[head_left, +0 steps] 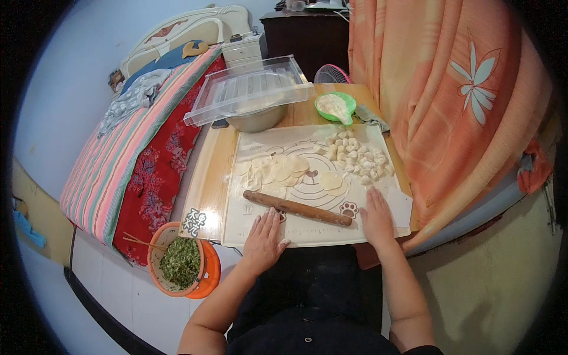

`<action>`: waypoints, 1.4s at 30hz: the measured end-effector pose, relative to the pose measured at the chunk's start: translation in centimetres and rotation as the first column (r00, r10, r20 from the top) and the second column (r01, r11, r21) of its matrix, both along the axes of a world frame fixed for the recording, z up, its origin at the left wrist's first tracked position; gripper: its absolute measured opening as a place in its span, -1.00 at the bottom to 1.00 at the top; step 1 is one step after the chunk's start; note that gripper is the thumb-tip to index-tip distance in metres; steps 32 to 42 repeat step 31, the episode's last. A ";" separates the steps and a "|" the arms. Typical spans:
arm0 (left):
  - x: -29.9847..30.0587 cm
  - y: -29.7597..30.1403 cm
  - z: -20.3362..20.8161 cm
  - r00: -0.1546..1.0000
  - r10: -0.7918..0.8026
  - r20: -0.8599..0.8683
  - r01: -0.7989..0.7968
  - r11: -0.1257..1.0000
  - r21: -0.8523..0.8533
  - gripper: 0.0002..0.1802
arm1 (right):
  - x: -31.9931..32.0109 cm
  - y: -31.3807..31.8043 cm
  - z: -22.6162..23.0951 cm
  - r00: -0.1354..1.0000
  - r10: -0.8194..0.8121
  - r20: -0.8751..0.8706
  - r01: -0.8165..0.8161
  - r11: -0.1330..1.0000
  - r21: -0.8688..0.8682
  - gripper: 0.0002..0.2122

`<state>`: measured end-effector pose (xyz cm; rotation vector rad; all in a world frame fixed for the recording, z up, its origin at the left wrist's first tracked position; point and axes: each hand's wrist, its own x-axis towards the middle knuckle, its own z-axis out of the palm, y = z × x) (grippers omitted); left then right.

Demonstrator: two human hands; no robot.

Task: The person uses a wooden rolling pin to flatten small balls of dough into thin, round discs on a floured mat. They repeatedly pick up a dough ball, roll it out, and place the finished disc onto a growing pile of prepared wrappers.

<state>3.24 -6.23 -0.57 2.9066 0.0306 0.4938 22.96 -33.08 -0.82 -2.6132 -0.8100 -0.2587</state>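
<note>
A brown wooden rolling pin lies across the near part of a white printed pastry mat. My left hand rests flat near the mat's front edge, its fingertips just short of the pin. On the other side, my right hand lies flat with fingers stretched, beyond the pin's right end. Neither hand holds anything. Thin rolled dough wrappers overlap in a pile at the left of the mat, and one or two more wrappers lie near its middle. Small dough pieces are heaped at the far right.
A green bowl of flour and a large metal bowl under a clear plastic lid stand behind the mat. Lower left is a tub of chopped green filling with chopsticks. An orange curtain hangs at the right, a bed stands left.
</note>
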 end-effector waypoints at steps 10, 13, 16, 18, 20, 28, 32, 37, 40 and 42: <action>0.1 4.3 -0.8 0.979 0.184 0.089 -0.179 0.982 -0.060 -0.46 | 2.9 -0.1 2.8 0.991 0.083 -0.104 -0.073 0.993 0.098 -0.64; 1.1 4.5 -1.0 0.954 0.200 0.222 -0.160 0.969 -0.186 -0.61 | 3.6 2.4 3.4 1.000 0.000 -0.012 0.001 0.991 0.134 -0.68; 2.1 3.8 -0.3 0.940 0.183 0.288 -0.129 0.972 -0.197 -0.58 | 4.1 3.5 2.7 0.997 -0.072 -0.022 0.073 0.997 0.031 -0.74; 3.3 2.4 1.6 0.928 0.135 0.346 -0.086 0.984 -0.153 -0.57 | 3.6 3.6 2.7 0.995 -0.087 -0.051 0.089 0.995 0.047 -0.78; 6.6 1.5 1.1 0.919 0.010 0.394 0.081 0.974 -0.213 -0.57 | 3.4 3.5 2.4 0.995 0.022 -0.102 -0.009 0.992 0.125 -0.79; 21.8 -4.9 2.0 0.974 -0.183 0.136 0.218 0.923 -0.316 -0.60 | 2.6 1.6 1.9 0.965 0.256 0.047 -0.261 0.944 0.202 -0.79; 24.4 -5.2 3.0 0.993 -0.081 -0.083 0.056 0.960 -0.273 -0.61 | 2.2 2.4 2.5 0.994 0.093 -0.054 -0.089 0.993 0.074 -0.76; 24.4 -5.2 3.0 0.993 -0.081 -0.083 0.056 0.960 -0.273 -0.61 | 2.2 2.4 2.5 0.994 0.093 -0.054 -0.089 0.993 0.074 -0.76; 24.4 -5.2 3.0 0.993 -0.081 -0.083 0.056 0.960 -0.273 -0.61 | 2.2 2.4 2.5 0.994 0.093 -0.054 -0.089 0.993 0.074 -0.76; 24.4 -5.2 3.0 0.993 -0.081 -0.083 0.056 0.960 -0.273 -0.61 | 2.2 2.4 2.5 0.994 0.093 -0.054 -0.089 0.993 0.074 -0.76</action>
